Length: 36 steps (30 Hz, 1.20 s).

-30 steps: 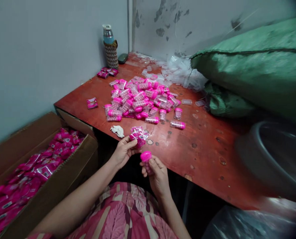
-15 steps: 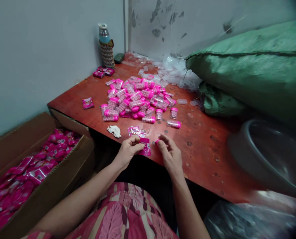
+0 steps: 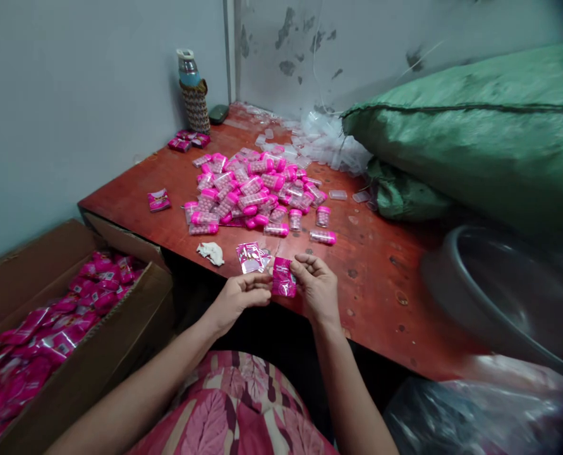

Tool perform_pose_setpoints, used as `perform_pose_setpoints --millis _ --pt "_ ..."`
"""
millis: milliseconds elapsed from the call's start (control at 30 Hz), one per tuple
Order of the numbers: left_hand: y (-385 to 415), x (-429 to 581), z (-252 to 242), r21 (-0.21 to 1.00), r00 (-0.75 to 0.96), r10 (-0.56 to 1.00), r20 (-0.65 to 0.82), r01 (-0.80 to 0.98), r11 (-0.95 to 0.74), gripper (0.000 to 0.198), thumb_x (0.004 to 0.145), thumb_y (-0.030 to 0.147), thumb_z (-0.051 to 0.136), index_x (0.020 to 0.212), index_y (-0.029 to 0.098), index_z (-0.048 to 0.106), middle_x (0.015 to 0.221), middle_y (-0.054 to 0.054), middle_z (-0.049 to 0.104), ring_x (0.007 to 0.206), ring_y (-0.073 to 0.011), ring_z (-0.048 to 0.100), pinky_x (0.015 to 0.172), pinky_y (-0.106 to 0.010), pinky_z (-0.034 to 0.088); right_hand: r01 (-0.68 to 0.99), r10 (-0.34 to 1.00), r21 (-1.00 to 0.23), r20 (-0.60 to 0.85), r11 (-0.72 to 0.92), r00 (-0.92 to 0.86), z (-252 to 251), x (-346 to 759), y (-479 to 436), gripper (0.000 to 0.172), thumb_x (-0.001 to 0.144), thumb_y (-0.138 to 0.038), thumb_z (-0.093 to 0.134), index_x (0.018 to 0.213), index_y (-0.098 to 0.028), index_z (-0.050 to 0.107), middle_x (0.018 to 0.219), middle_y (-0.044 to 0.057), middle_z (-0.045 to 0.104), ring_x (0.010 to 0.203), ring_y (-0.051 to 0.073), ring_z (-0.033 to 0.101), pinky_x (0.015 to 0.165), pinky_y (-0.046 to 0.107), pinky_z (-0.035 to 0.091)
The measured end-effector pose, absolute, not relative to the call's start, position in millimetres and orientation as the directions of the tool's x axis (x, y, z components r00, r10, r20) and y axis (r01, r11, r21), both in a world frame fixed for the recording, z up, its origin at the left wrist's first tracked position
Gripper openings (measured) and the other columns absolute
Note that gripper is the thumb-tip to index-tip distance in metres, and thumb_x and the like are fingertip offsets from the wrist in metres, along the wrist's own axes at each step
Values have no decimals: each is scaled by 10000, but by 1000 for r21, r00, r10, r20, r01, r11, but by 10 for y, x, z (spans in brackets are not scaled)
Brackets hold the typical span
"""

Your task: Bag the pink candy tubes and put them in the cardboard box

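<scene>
My left hand (image 3: 238, 297) and my right hand (image 3: 315, 285) hold a small pink packet (image 3: 284, 278) between them over the near edge of the red table (image 3: 380, 284). The right fingers pinch its right side, and the left fingers are curled at its lower left edge. What is inside the packet does not show. Just behind the hands, a few flat pink packets (image 3: 251, 256) lie on the table. Farther back sits a heap of pink-capped containers (image 3: 257, 189) filled with pink balls.
An open cardboard box (image 3: 134, 309) full of filled pink packets stands at my left. A green sack (image 3: 475, 126), clear plastic pieces (image 3: 323, 136), a grey basin (image 3: 499, 284), a bottle in a knit sleeve (image 3: 193, 95) and a white crumpled scrap (image 3: 211, 253) are around the table.
A second ago my right hand held a pink-capped container apart from the packet in my left hand. It came to the packet, and now both hands hold the packet; the container is out of sight.
</scene>
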State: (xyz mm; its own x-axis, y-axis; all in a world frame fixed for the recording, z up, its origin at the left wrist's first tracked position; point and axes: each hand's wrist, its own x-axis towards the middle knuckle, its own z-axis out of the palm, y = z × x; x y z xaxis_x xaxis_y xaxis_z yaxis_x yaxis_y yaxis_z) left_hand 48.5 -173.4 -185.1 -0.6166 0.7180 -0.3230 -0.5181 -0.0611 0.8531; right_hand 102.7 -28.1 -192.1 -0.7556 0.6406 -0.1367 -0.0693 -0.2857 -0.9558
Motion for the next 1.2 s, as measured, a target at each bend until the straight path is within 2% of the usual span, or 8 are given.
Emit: perform_pose_setpoints --millis 133,367,567,700,800,967,1100,1200 --pt "-1623 473 -1846 802 -567 757 -323 -589 -98 250 655 276 662 861 134 657 816 -62 660 732 -150 602 715 -302 474 -51 604 -964 -122 -262 -788 -1919 1022 -370 231 643 -288 692 820 -178 592 618 -43 557 537 84 510 528 216 411" --pt "-1683 691 -1949 824 -458 766 -451 -543 160 128 602 207 686 574 95 631 545 -60 632 521 -127 580 604 -279 486 -38 717 -999 13 -20 -697 -1838 1021 -230 195 664 -301 666 793 -170 601 653 -31 562 583 95 505 557 223 408" --pt "-1691 509 -1915 755 -547 741 -389 -650 -83 244 693 318 624 856 138 636 794 -67 652 682 -160 611 636 -319 498 19 620 -999 -42 -45 -784 -1896 1024 -306 197 679 -312 653 807 -174 596 631 -34 560 564 99 508 535 219 404" --pt "-1596 453 -1936 776 -602 705 -375 -620 -117 233 651 311 675 750 101 653 656 -32 627 573 -97 570 601 -240 478 38 571 -999 -43 -20 -820 -1939 1066 -409 191 681 -325 644 790 -175 598 664 -18 597 601 117 541 568 229 426" --pt "-1590 487 -1957 782 -626 671 -398 -613 -108 236 647 290 684 778 94 665 672 -44 643 583 -104 579 600 -239 486 99 617 -986 3 132 -787 -1919 1188 -331 204 727 -358 584 826 -180 601 724 11 634 660 144 574 616 253 443" --pt "-1643 500 -1952 718 -648 583 -489 -679 -152 252 605 232 720 807 86 678 675 -66 670 559 -124 600 578 -258 519 419 672 -700 119 579 -731 -1889 1457 -77 303 805 -396 456 964 -185 605 909 85 634 794 201 582 694 304 423" --pt "-1626 484 -1958 674 -651 542 -531 -712 -195 201 601 184 722 762 74 674 652 -71 674 546 -133 613 565 -254 530 583 653 -446 5 679 -757 -1932 1512 -56 354 798 -468 429 952 -199 599 879 95 615 736 223 578 591 302 397" --pt "-1596 469 -1951 629 -647 522 -557 -738 -243 138 636 141 692 749 69 661 657 -72 676 553 -139 621 559 -255 538 595 657 -468 -41 653 -753 -1983 1494 -81 336 770 -488 464 801 -184 605 717 71 614 644 215 572 527 282 373"
